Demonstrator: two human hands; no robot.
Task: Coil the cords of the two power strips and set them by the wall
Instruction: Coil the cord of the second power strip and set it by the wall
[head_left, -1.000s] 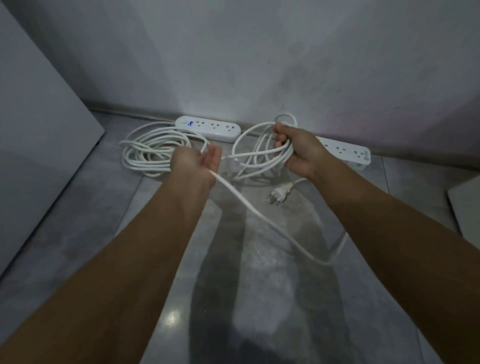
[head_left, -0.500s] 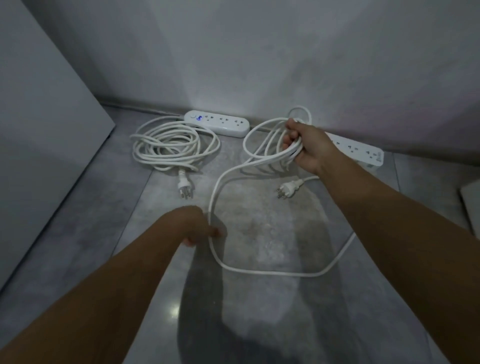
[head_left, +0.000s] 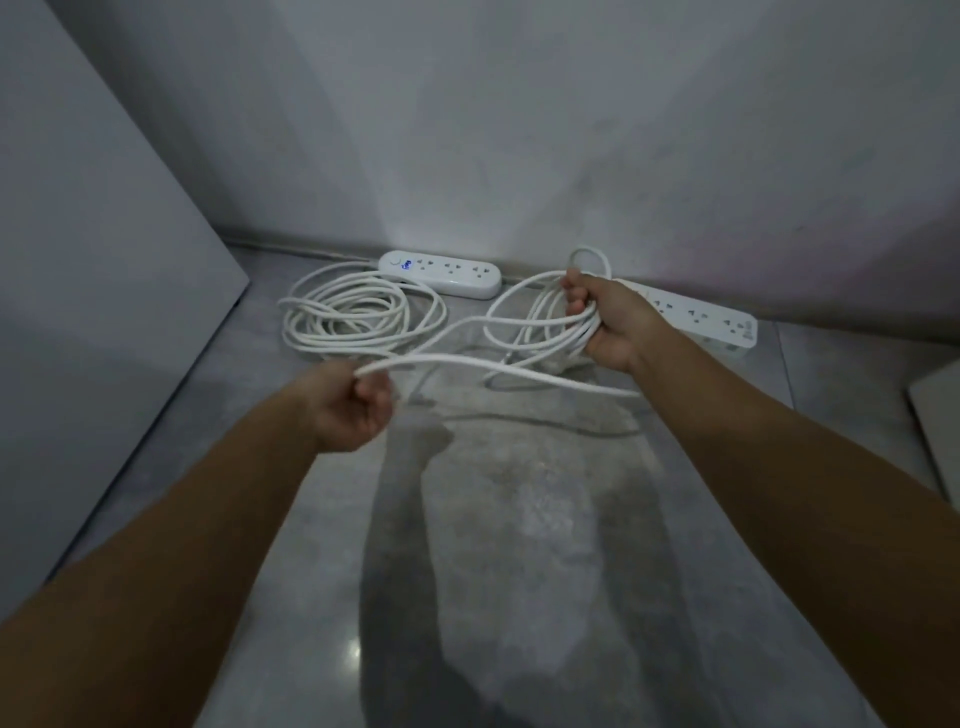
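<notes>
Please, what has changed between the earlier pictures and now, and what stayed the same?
The left hand went from beside the coiled loops down to the slack strand on the floor, took hold of it, and has lifted it up. The right hand kept its grip on those loops. The left power strip, the right power strip and the other coiled cord stayed by the wall.

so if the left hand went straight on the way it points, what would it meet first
Probably the loose loops hanging from the right hand. Depth is unclear: the left hand is raised, so it might pass them and reach the lit power strip.
</notes>
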